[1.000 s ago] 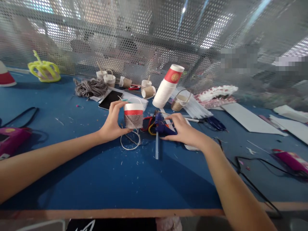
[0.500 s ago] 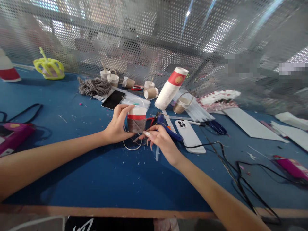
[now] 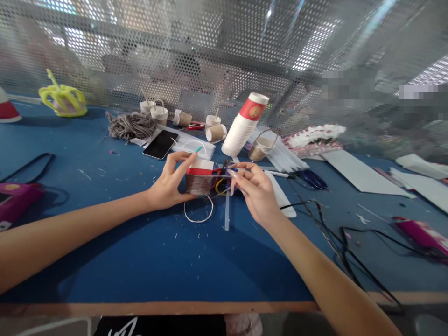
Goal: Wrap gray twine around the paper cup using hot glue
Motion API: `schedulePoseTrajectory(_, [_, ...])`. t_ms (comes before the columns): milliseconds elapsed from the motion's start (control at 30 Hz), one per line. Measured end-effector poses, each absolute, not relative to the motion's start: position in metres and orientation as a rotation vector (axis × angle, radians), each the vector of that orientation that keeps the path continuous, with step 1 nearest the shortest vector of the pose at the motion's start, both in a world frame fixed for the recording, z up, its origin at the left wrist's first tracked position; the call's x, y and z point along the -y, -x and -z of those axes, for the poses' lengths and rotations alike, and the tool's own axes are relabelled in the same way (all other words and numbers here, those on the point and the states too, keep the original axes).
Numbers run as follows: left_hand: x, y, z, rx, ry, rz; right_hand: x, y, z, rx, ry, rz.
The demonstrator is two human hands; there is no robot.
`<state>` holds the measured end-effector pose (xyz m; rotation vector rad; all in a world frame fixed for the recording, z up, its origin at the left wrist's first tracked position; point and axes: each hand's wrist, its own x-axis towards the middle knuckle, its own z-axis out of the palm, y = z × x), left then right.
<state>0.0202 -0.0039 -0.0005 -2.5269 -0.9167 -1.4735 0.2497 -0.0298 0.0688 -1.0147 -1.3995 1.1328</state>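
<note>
My left hand point(image 3: 167, 183) grips a small paper cup point(image 3: 199, 177) with a red band and brown string wound round its lower half, held just above the blue table point(image 3: 147, 252). My right hand point(image 3: 255, 192) is to the right of the cup with its fingers pinched on the thin brown string point(image 3: 217, 176) that runs to the cup. A white wire loop point(image 3: 199, 214) lies under the cup. A blue glue gun point(image 3: 227, 184) and a clear glue stick point(image 3: 227, 212) lie between my hands, partly hidden by my right hand.
A leaning stack of white paper cups point(image 3: 244, 125) stands behind, with several small string-wrapped cups point(image 3: 216, 133), a bundle of grey string point(image 3: 131, 125), a black phone point(image 3: 160, 144) and a white phone point(image 3: 283, 198). Black cables point(image 3: 336, 238) run right. Pink glue guns point(image 3: 14, 198) lie at both sides.
My right hand left the glue gun, came to the cup and pinched the string, then pulled it to the right. My left hand tilted the cup and lowered it a little.
</note>
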Motion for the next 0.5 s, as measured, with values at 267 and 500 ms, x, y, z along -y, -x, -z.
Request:
schedulePoseTrajectory(267, [0.0045,-0.0192,-0.0001,0.804,2.469,1.568,0.0225,-0.2553,-0.0637,1.353,1.014,-1.08])
schedulePoseTrajectory(500, [-0.0002,-0.0198,0.0034,0.757,2.387,1.662,0.0251,-0.2543,-0.0604,1.409,1.114,-1.087])
